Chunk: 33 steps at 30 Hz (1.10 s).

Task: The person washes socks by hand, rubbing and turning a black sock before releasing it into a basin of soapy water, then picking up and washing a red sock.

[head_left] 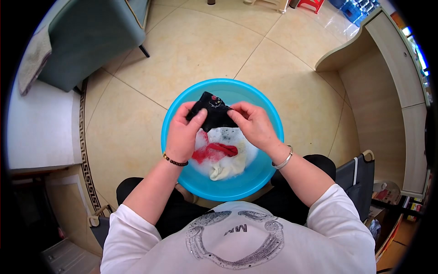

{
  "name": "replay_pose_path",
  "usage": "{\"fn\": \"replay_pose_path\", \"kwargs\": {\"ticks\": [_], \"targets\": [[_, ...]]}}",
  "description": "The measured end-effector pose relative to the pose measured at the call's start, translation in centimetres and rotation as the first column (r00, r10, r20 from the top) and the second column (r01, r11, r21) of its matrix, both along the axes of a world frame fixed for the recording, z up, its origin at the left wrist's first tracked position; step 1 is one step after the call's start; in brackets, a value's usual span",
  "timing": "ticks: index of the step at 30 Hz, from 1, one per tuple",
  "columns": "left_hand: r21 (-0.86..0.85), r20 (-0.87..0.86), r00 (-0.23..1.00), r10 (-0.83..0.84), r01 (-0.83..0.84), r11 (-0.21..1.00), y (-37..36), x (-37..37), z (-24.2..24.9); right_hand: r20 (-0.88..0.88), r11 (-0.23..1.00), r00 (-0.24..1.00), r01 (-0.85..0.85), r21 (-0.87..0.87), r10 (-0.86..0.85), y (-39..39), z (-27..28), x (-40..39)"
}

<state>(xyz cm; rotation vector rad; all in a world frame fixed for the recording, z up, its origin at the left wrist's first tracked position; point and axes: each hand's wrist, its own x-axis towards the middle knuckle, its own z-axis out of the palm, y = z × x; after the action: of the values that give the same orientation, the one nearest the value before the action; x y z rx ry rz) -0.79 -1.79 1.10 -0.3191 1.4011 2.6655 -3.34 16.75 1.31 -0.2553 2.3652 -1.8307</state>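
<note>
Soapy water fills the bottom of a blue basin [173,119] that is set on the tiled floor [191,50] between the seated person's knees. A small black garment [213,113] is held above the far half of the basin, gripped at one end by the left hand [183,134] and at the other by the right hand [253,124]; both hands are closed on the cloth, thumbs pressed over the top, so that it is bunched between them, seemingly for rubbing, with any drips caught by the basin below. A red garment [215,151] and a pale cream one [228,166] are left lying in the suds beneath. A beaded bracelet is worn on the left wrist and a silver bangle on the right. Beige tiles with a patterned border strip are seen all around. A teal chair [86,36] stands at the upper left, and a curved wooden counter [392,68] is seen on the right.
</note>
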Motion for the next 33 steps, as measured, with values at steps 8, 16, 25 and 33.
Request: {"fn": "replay_pose_path", "kwargs": {"ticks": [8,16,25,33], "targets": [[-0.583,-0.075,0.918,-0.389,0.276,0.764,1.3,1.5,1.2,0.014,0.988,0.997,0.075,-0.138,-0.074,-0.1,0.6,0.1],[-0.503,0.11,0.94,-0.322,0.332,0.798,1.5,1.0,0.3,-0.085,0.994,0.993,0.081,-0.074,-0.087,-0.9,0.0,0.9],[-0.012,0.1,0.983,-0.156,0.158,0.987,0.8,0.5,-0.7,0.111,1.0,0.994,0.01,-0.017,-0.008,-0.2,-0.1,0.2],[-0.255,0.032,0.934,-0.356,0.352,0.9,0.4,0.8,0.2,0.07,0.978,0.978,-0.189,-0.087,0.195,-0.7,1.7,0.8]]}}
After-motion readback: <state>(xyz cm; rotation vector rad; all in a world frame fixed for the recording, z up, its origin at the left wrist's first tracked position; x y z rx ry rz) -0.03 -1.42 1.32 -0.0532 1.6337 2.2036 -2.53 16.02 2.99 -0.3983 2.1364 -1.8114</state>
